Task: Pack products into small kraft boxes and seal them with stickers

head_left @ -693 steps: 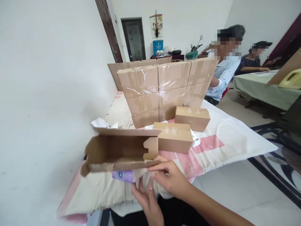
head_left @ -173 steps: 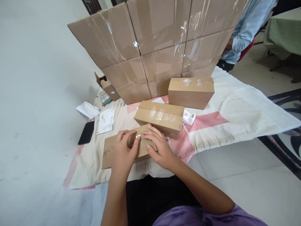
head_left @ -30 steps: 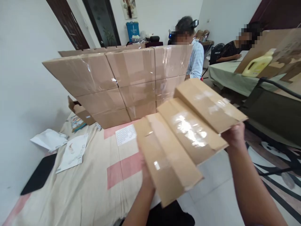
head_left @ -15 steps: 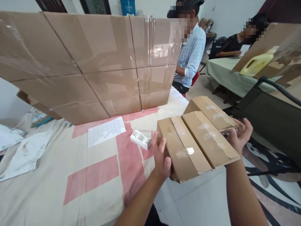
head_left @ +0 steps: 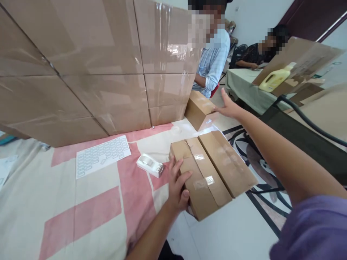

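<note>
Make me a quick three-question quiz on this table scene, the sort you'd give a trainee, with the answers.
1. True or false: both hands touch the same carton.
2. What lies on the cloth between the printed sheet and the left hand? A) scissors B) a small white dispenser C) a yellow jug
3. How many small cartons sit near the hands?

Key:
1. False: the left hand is on the nearest carton, the right hand at the farthest carton.
2. B
3. Three
</note>
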Demonstrator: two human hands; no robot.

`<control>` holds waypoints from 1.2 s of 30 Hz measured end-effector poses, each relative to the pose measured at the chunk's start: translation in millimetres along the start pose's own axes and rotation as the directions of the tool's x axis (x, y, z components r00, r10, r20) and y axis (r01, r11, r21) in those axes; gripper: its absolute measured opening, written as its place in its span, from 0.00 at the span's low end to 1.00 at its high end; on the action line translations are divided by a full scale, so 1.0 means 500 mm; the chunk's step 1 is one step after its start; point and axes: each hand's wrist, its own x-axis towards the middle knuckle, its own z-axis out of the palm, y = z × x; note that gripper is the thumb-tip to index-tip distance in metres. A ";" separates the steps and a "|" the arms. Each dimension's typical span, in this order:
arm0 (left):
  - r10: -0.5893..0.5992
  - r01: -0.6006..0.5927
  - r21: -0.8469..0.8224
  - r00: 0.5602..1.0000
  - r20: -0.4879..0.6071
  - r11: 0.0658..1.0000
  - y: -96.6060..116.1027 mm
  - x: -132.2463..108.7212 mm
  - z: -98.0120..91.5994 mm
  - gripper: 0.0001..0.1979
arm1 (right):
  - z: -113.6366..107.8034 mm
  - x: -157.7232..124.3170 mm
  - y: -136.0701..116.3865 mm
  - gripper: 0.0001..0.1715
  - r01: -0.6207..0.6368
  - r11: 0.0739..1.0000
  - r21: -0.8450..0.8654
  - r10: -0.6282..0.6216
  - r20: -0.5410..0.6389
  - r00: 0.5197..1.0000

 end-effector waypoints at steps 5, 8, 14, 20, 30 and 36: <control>0.005 -0.006 -0.018 1.000 -0.019 1.000 -0.001 -0.002 0.011 0.23 | -0.101 -0.327 -0.114 0.62 -0.083 0.954 -0.287 0.214 0.461 0.861; 0.007 -0.007 -0.012 1.000 -0.017 1.000 0.005 -0.001 0.017 0.22 | -0.102 -0.557 -0.160 0.57 -0.155 0.908 -0.390 0.312 0.383 0.869; 0.008 -0.008 0.016 1.000 -0.015 1.000 0.017 0.002 0.017 0.23 | -0.061 -0.605 -0.188 0.51 -0.373 0.779 -0.505 0.454 0.042 0.890; -0.007 0.007 0.055 1.000 -0.002 0.998 0.019 0.003 0.021 0.24 | 0.010 -0.410 -0.156 0.49 -0.470 0.719 -0.512 0.498 -0.093 0.862; -0.131 0.131 0.011 0.991 0.016 0.991 0.018 -0.023 0.027 0.23 | 0.062 -0.434 -0.309 0.62 -0.145 0.978 -0.150 0.174 0.199 0.965; -0.439 0.470 -0.129 0.874 0.207 0.873 0.033 -0.044 0.053 0.27 | -0.013 -0.671 -0.311 0.51 -0.144 0.781 -0.608 0.263 0.110 0.958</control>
